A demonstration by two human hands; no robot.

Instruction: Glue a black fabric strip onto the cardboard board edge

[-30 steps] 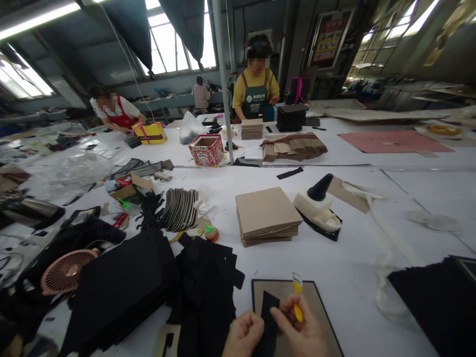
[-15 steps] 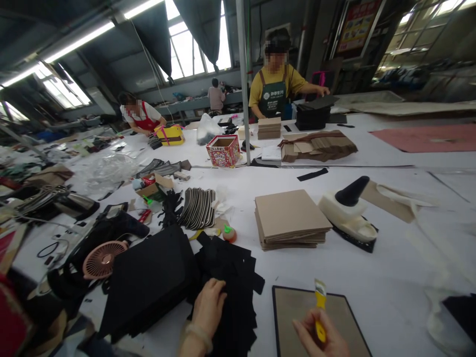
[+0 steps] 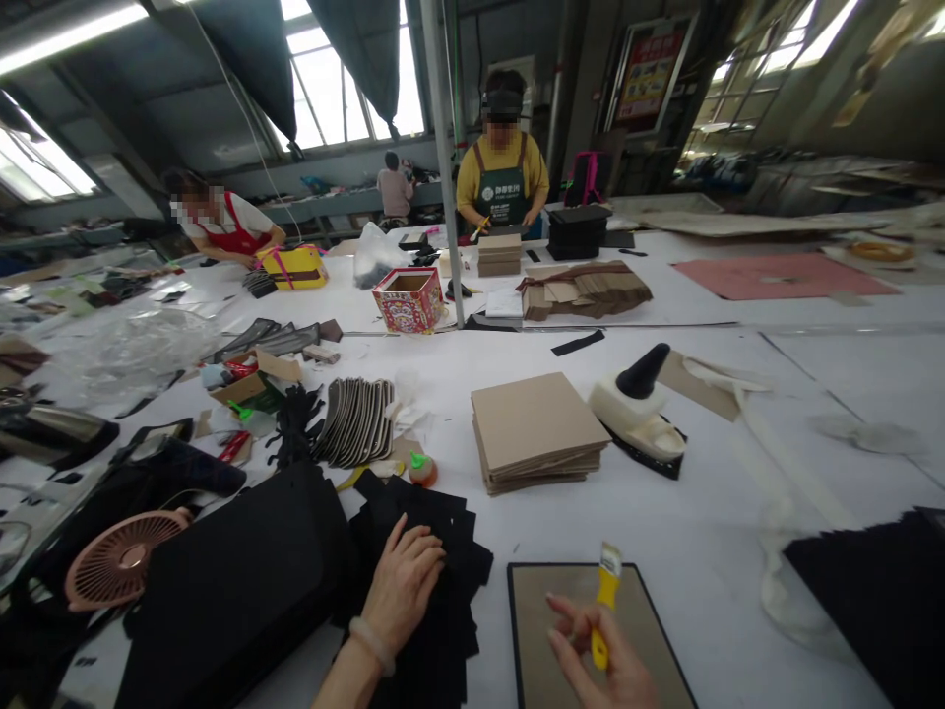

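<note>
My left hand (image 3: 406, 581), with a bracelet at its wrist, lies flat on a loose pile of black cut pieces (image 3: 447, 537), its fingers stretched out. In my right hand (image 3: 601, 650) is a small yellow-handled brush (image 3: 607, 581), bristles pointing up and away from me. Fingers and thumb hold its handle above a grey-brown panel (image 3: 542, 601) with a black border. Left of the loose pieces stands a tall black stack of sheets (image 3: 243, 581).
Beyond the panel are a stack of brown boards (image 3: 538, 423) and a cream iron-like tool with a black handle (image 3: 639, 409). A pink fan (image 3: 122, 559) is at left, black material (image 3: 878, 591) at right. A co-worker in a green apron (image 3: 502, 187) stands across the table.
My view has swung right. The fingers of my left hand have straightened over the black pieces. The brush stays in my right hand. The co-worker's arm has come back from the black stack.
</note>
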